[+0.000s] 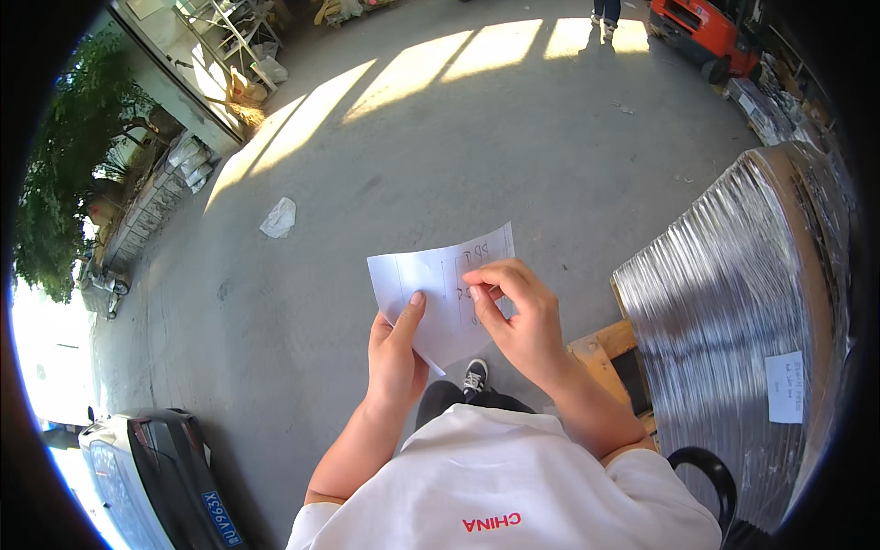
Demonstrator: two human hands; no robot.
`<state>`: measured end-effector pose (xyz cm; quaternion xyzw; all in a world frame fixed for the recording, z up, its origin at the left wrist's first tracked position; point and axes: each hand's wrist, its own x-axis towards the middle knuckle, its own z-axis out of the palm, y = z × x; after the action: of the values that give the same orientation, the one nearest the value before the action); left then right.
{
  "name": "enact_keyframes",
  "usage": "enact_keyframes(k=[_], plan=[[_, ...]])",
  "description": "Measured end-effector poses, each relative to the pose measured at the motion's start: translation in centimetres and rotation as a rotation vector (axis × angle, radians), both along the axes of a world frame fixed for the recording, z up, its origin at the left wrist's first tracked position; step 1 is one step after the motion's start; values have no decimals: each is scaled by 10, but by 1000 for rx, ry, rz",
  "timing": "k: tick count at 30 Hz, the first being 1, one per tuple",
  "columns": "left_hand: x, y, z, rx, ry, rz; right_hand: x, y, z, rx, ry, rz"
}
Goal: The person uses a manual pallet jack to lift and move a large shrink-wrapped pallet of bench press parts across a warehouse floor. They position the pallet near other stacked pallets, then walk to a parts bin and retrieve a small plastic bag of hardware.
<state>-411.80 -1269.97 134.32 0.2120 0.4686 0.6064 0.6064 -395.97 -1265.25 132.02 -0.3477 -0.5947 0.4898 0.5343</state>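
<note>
A white sheet of paper (422, 266) with handwriting on its right half is held up in front of my chest, slightly bent. My left hand (394, 353) grips its lower left edge, the thumb lying on the front and the fingers behind. A corner pokes out below, perhaps from a fold or another sheet. Over the written right half is my right hand (530, 321), its thumb and index finger drawn together in a pinch. Whatever may be between those fingertips is too small to make out.
A film-wrapped stack (724, 302) with a white label (785, 387) stands close on my right, beside a wooden pallet (600, 353). A dark car (170, 467) is at lower left. A white scrap (278, 218) lies on the floor. Far off are a red forklift (701, 37) and a person (605, 16).
</note>
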Motion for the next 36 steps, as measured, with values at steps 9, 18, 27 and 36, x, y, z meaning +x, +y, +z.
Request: enact_keyframes(k=[9, 18, 27, 36], plan=[[48, 282, -27, 82, 76, -286, 46, 266, -11, -20, -162, -257], [754, 665, -258, 432, 553, -659, 767, 586, -233, 60, -220, -656], [1138, 964, -281, 203, 168, -1013, 1139, 844, -272, 95, -142, -1009], [1454, 1235, -210, -53, -33, -840, 1570, 999, -299, -34, 416, -1333]])
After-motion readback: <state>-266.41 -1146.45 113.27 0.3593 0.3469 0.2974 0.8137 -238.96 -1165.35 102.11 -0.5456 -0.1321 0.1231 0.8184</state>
